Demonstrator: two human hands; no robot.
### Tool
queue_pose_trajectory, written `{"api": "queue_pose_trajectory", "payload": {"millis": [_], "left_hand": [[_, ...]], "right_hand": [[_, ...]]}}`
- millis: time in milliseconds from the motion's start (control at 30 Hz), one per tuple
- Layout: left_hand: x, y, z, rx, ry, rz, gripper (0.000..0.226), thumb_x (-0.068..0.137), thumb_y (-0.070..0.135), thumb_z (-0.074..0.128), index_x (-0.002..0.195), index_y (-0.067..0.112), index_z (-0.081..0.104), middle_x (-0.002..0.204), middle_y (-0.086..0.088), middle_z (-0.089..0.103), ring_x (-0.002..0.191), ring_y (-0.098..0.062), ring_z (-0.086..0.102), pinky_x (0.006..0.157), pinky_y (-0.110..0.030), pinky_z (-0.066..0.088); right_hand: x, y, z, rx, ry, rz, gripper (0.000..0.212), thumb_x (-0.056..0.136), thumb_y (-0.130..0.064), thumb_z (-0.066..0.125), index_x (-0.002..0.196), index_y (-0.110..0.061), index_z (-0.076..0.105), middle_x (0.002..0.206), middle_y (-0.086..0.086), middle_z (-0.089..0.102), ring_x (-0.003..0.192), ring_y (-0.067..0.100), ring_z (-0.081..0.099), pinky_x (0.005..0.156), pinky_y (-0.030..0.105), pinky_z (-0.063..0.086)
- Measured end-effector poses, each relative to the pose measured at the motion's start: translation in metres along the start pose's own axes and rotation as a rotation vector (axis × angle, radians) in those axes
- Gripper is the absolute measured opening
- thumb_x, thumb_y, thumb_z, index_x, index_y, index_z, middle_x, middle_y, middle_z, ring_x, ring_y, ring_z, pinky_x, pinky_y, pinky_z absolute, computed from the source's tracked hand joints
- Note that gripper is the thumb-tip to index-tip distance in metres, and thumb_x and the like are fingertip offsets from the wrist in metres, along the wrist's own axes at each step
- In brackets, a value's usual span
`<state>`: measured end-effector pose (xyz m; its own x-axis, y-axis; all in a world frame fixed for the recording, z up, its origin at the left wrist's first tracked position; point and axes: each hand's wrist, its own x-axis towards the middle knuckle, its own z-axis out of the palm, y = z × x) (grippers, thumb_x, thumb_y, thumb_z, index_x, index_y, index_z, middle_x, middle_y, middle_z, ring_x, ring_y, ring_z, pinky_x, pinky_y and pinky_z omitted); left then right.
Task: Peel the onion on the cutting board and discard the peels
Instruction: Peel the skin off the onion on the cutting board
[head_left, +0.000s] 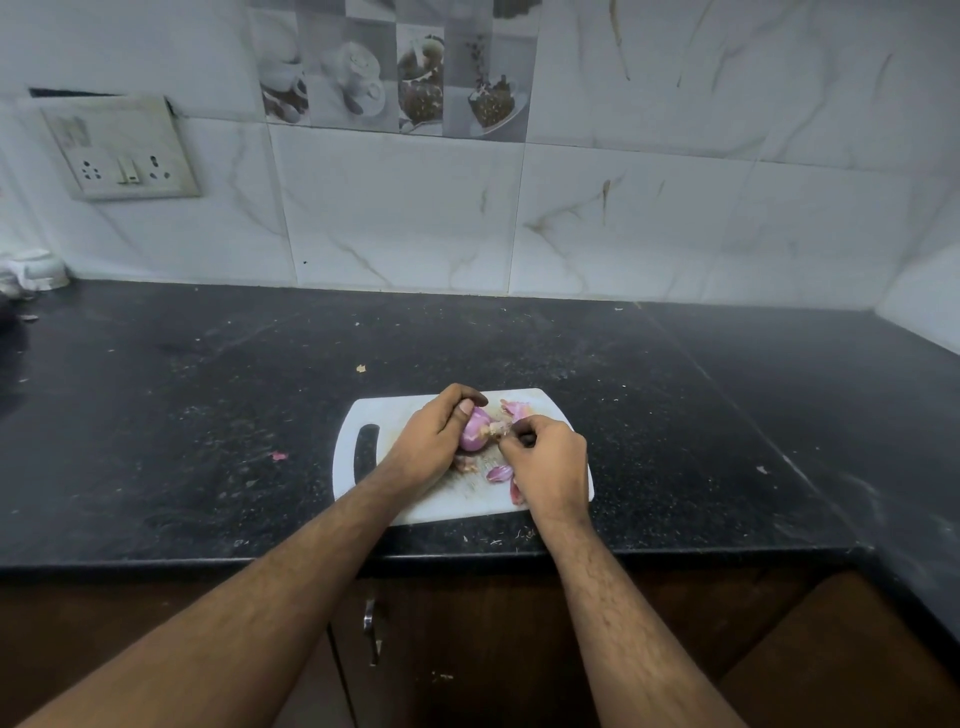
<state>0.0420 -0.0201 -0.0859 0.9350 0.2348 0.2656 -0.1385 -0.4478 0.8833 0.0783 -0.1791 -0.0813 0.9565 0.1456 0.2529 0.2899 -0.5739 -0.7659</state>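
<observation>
Peeling is underway: the onion sits in the curled left hand over the cutting board, while the right hand pinches its root-end skin. Next, I judge, comes a pull away. Loose peels lie beneath both hands; no bin is visible on the table.

I am seeing my left grip wrapping around the purple onion over the white cutting board, while my right grip is pinching at the onion's pale end. Loose peels are lying on the board's far side and others beside my right grip. The board is sitting on the dark desk.
</observation>
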Motion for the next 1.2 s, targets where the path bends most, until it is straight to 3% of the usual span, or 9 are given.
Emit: {"api": "queue_pose_trajectory", "payload": {"millis": [133, 267, 333, 433, 567, 700, 900, 1000, 1200], "left_hand": [[0.0, -0.001, -0.001, -0.039, 0.009, -0.005, 0.024, 0.112, 0.02, 0.044, 0.12, 0.023, 0.065, 0.112, 0.008, 0.071, 0.096, 0.003, 0.064, 0.078, -0.01, 0.047], [0.002, -0.004, -0.001, -0.012, -0.013, -0.013, 0.026, 0.111, 0.018, 0.045, 0.124, 0.024, 0.066, 0.118, 0.008, 0.072, 0.109, -0.006, 0.065, 0.087, -0.016, 0.048], [0.002, -0.004, -0.001, -0.005, -0.029, -0.006, 0.027, 0.11, 0.018, 0.046, 0.127, 0.023, 0.067, 0.12, 0.008, 0.072, 0.112, -0.008, 0.065, 0.094, -0.022, 0.049], [0.001, -0.005, -0.002, -0.01, -0.049, 0.003, 0.027, 0.109, 0.017, 0.047, 0.127, 0.022, 0.067, 0.12, 0.007, 0.073, 0.113, -0.01, 0.066, 0.097, -0.025, 0.05], [-0.002, -0.004, -0.004, -0.027, -0.047, 0.015, 0.023, 0.109, 0.017, 0.049, 0.123, 0.025, 0.065, 0.116, 0.004, 0.072, 0.105, -0.014, 0.068, 0.081, -0.024, 0.056], [-0.003, -0.002, -0.003, -0.035, -0.044, 0.044, 0.023, 0.107, 0.013, 0.053, 0.125, 0.024, 0.063, 0.109, 0.003, 0.069, 0.088, -0.006, 0.067, 0.068, -0.022, 0.055], [0.0, -0.007, -0.004, 0.041, -0.13, -0.002, 0.053, 0.102, 0.034, 0.063, 0.152, 0.019, 0.052, 0.147, 0.002, 0.053, 0.129, -0.014, 0.059, 0.108, -0.034, 0.052], [0.0, -0.005, -0.005, -0.035, -0.196, -0.034, 0.045, 0.096, 0.042, 0.062, 0.137, 0.023, 0.063, 0.13, 0.005, 0.072, 0.12, -0.011, 0.068, 0.109, -0.038, 0.053], [0.001, -0.011, -0.005, -0.022, -0.158, 0.0, 0.035, 0.098, 0.024, 0.066, 0.132, 0.032, 0.06, 0.126, 0.009, 0.07, 0.115, -0.012, 0.069, 0.104, -0.04, 0.055]], "right_hand": [[0.0, 0.0, 0.0, 0.076, 0.005, -0.014, 0.012, 0.096, -0.017, 0.072, 0.106, -0.012, 0.077, 0.077, -0.017, 0.067, 0.049, 0.001, 0.064, 0.044, 0.01, 0.049], [0.002, 0.003, 0.001, 0.145, 0.012, -0.083, 0.024, 0.097, -0.012, 0.07, 0.12, -0.017, 0.072, 0.104, -0.01, 0.074, 0.083, 0.001, 0.07, 0.072, 0.018, 0.06], [0.001, 0.001, 0.0, 0.113, -0.052, -0.113, 0.029, 0.104, -0.02, 0.06, 0.132, -0.022, 0.067, 0.119, -0.011, 0.072, 0.08, 0.001, 0.069, 0.064, 0.012, 0.055], [-0.001, -0.003, 0.001, 0.034, -0.143, -0.086, 0.028, 0.107, -0.043, 0.052, 0.124, -0.026, 0.068, 0.102, -0.021, 0.07, 0.058, 0.002, 0.073, 0.048, 0.022, 0.051], [0.001, -0.001, 0.003, 0.017, -0.127, -0.045, 0.018, 0.106, -0.036, 0.056, 0.111, -0.026, 0.07, 0.09, -0.013, 0.076, 0.046, 0.01, 0.071, 0.046, 0.034, 0.058], [0.002, 0.003, 0.002, 0.126, -0.066, -0.017, 0.018, 0.106, -0.026, 0.059, 0.119, -0.019, 0.069, 0.087, -0.006, 0.075, 0.041, 0.019, 0.068, 0.036, 0.027, 0.049], [0.001, 0.003, 0.004, 0.182, -0.026, -0.025, 0.019, 0.105, -0.019, 0.059, 0.12, -0.017, 0.071, 0.09, -0.006, 0.075, 0.039, 0.019, 0.067, 0.034, 0.029, 0.05], [0.0, 0.004, 0.003, 0.213, -0.021, -0.023, 0.014, 0.104, -0.02, 0.061, 0.111, -0.015, 0.072, 0.086, -0.006, 0.075, 0.04, 0.021, 0.068, 0.034, 0.029, 0.05], [0.008, 0.008, 0.002, 0.143, 0.198, 0.06, 0.012, 0.101, -0.019, 0.063, 0.101, -0.012, 0.073, 0.088, -0.004, 0.072, 0.08, 0.014, 0.07, 0.073, 0.031, 0.059]]}}
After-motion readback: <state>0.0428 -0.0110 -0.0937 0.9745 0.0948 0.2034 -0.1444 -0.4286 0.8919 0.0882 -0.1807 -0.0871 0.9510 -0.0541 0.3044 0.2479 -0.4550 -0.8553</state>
